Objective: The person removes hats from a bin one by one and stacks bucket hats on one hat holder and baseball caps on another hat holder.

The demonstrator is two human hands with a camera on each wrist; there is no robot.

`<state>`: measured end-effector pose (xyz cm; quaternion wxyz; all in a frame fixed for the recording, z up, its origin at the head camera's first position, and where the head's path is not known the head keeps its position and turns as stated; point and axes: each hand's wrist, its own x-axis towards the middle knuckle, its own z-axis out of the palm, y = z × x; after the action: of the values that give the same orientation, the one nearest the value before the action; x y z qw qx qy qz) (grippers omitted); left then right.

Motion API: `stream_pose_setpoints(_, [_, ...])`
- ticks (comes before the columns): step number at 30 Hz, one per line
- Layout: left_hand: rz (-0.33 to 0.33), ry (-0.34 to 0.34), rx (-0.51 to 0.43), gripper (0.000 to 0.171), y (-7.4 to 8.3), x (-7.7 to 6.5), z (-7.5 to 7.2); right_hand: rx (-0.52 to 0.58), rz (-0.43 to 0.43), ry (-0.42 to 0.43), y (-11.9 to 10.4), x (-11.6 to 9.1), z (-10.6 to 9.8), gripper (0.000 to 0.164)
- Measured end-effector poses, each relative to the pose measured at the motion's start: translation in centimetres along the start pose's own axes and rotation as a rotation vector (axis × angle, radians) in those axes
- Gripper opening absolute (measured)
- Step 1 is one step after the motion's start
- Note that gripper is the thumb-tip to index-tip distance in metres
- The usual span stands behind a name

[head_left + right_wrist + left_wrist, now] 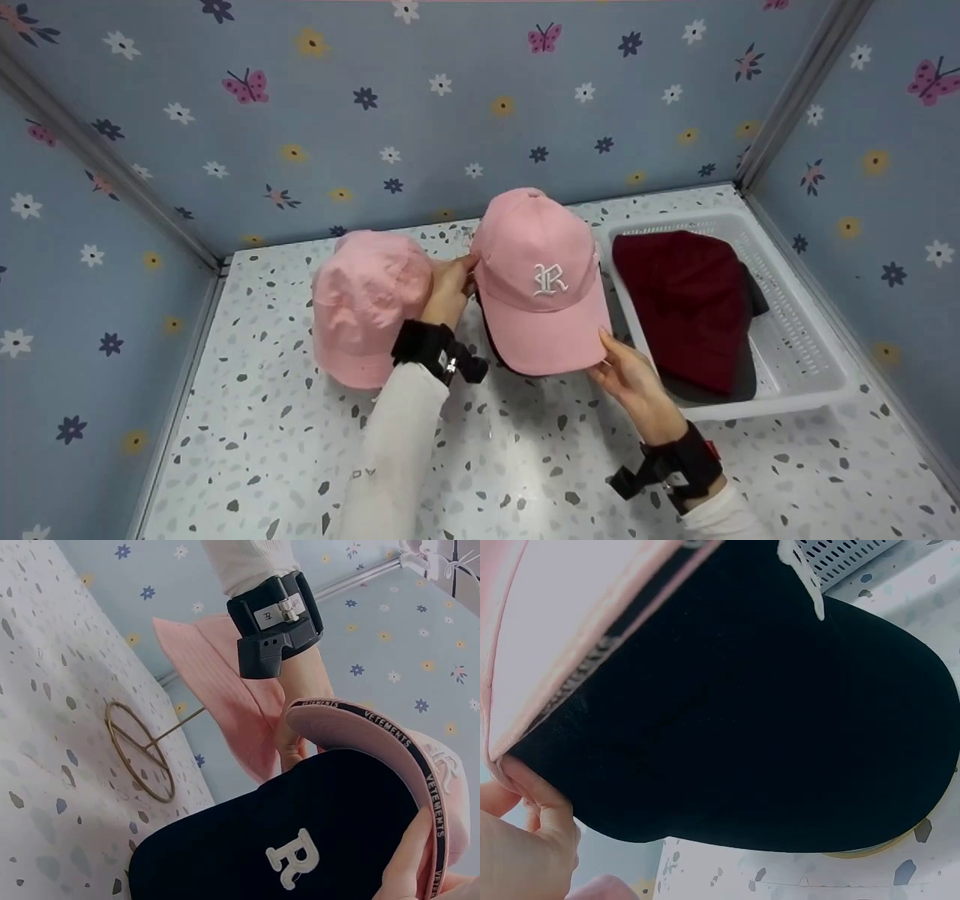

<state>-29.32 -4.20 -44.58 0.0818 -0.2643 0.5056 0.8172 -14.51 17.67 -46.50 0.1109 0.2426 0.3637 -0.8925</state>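
Both hands hold a pink baseball cap (pixel 525 247) with a white embroidered R. My left hand (pixel 450 289) pinches its left side edge; in the left wrist view, thumb and fingers grip the rim beside the black underside of the brim (pixel 742 727). At the brim's right front corner, my right hand (pixel 626 371) grips between thumb and fingers. The right wrist view shows a lettered sweatband (pixel 397 739) inside. Just left of my left hand, a second pink hat (pixel 367 300) sits on a stand with a gold ring base (pixel 166 791).
A white plastic basket (pixel 795 409) stands at the right, holding a dark red cap (pixel 682 300) and a dark grey one partly beneath it. Flowered panels (pixel 465 127) enclose the speckled tabletop (pixel 510 465). Part of a yellow ring (pixel 889 844) shows under the brim.
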Motion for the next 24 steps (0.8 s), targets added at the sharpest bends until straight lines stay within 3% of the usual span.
stream_pose_setpoints(5, [0.021, 0.018, 0.001, 0.025, -0.1, 0.0, -0.2, -0.085, 0.088, -0.076, -0.4, 0.2, -0.3, 0.021])
stream_pose_setpoints(9, [0.05, 0.018, -0.004, 0.025, -0.2, 0.1, -0.2, -0.288, 0.16, -0.148, -2.2, 0.6, -0.5, 0.019])
stream_pose_setpoints(12, [0.06, 0.006, 0.007, 0.024, -0.2, 0.0, -0.2, -0.474, 0.165, -0.154, -4.0, 1.3, -0.1, 0.016])
stream_pose_setpoints(17, [0.054, 0.004, 0.026, 0.02, -0.3, -0.2, 0.0, -0.726, 0.121, -0.094, -7.2, 3.1, 1.8, 0.048])
stream_pose_setpoints(20, [0.053, 0.018, 0.026, 0.022, -0.3, -0.1, 0.0, -0.781, 0.116, -0.062, -8.7, 4.2, 2.9, 0.058])
stream_pose_setpoints(24, [0.056, 0.035, 0.045, 0.026, -0.3, -0.1, 0.1, -0.767, 0.109, -0.046, -10.0, 5.5, 4.0, 0.055])
